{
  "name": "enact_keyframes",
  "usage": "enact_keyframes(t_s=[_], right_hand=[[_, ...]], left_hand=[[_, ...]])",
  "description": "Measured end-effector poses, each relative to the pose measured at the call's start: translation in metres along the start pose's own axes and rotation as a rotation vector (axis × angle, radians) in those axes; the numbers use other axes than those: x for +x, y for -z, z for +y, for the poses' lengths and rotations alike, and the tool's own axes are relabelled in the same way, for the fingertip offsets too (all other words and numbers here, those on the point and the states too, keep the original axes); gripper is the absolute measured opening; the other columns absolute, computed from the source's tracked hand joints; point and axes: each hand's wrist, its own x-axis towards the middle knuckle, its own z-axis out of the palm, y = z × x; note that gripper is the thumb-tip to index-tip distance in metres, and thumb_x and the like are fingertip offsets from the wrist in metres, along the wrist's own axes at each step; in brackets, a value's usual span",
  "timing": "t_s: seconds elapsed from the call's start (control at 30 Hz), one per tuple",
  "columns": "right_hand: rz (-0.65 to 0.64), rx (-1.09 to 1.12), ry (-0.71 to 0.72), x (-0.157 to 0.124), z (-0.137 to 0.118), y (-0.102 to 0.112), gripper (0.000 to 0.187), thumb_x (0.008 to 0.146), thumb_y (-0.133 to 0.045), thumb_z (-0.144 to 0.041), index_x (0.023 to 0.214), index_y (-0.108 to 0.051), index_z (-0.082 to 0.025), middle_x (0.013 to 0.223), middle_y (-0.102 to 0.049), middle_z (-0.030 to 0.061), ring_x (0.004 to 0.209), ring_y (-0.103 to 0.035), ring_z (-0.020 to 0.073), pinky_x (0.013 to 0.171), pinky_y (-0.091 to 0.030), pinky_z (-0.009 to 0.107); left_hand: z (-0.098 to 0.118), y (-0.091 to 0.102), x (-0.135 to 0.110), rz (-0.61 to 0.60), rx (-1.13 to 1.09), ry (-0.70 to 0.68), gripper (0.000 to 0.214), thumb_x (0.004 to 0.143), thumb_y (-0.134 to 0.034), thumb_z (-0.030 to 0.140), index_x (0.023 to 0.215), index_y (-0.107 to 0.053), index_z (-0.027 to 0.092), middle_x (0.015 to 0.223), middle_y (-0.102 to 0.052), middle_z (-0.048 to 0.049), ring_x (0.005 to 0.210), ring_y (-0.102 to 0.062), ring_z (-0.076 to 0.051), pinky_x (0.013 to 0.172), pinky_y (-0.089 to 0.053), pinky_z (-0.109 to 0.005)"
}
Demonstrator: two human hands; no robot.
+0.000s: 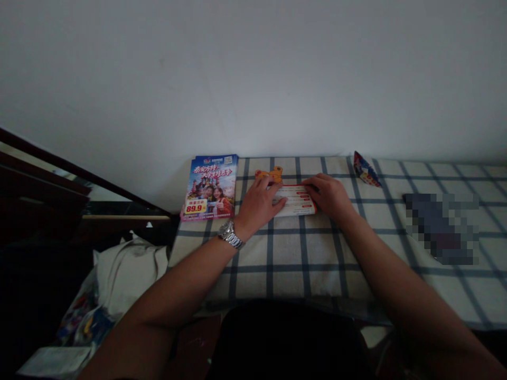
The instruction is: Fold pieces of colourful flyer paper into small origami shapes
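A white printed leaflet (296, 201) with red labels lies on the checked cloth in front of me, and its top and right edges show red. It appears folded over. My left hand (262, 203), with a metal watch at the wrist, holds down the leaflet's left side, thumb and fingers apart on the paper. At the top right corner, my right hand (328, 194) has its bent fingers on the leaflet's edge. An orange cartoon animal shape (273, 174) shows just beyond my left fingers; whether it belongs to the leaflet I cannot tell.
A stack of colourful flyers (209, 187) lies at the left against the wall. Toward the right stands a folded paper piece (366, 171), and a blurred-out dark object (438, 227) lies beyond it. White bags (129, 269) sit below the cloth's left edge.
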Motion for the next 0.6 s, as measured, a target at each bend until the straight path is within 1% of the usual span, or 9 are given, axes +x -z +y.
enact_keyframes(t_s=[0.3,0.47,0.6], right_hand=[[-0.013,-0.004,-0.004,0.0001,-0.0010,-0.0014,0.020,0.101,-0.061,-0.021,0.106,-0.080,-0.023,0.102,-0.075,0.0092,0.092,-0.071,0.0261,0.084,-0.055,0.038],[0.008,0.013,-0.015,-0.0010,-0.0029,-0.0007,0.019,0.101,-0.061,-0.023,0.106,-0.080,-0.023,0.102,-0.075,0.0092,0.092,-0.071,0.0267,0.084,-0.056,0.040],[0.024,0.045,-0.021,-0.0017,-0.0054,0.0017,0.020,0.100,-0.061,-0.022,0.107,-0.079,-0.023,0.102,-0.076,0.0087,0.089,-0.071,0.0257,0.082,-0.056,0.039]], left_hand=[[0.0017,0.0013,-0.0007,-0.017,-0.016,0.017,0.038,0.101,-0.071,0.036,0.135,-0.067,0.020,0.132,-0.061,-0.0110,0.130,-0.057,-0.031,0.116,-0.054,-0.051],[0.0017,0.0013,-0.0008,-0.019,-0.014,0.024,0.039,0.101,-0.071,0.036,0.136,-0.066,0.021,0.134,-0.061,-0.0112,0.132,-0.057,-0.032,0.117,-0.054,-0.052],[0.0006,0.0006,-0.0010,-0.011,-0.013,0.023,0.039,0.101,-0.071,0.037,0.135,-0.067,0.019,0.134,-0.061,-0.0119,0.133,-0.057,-0.033,0.117,-0.053,-0.052]])
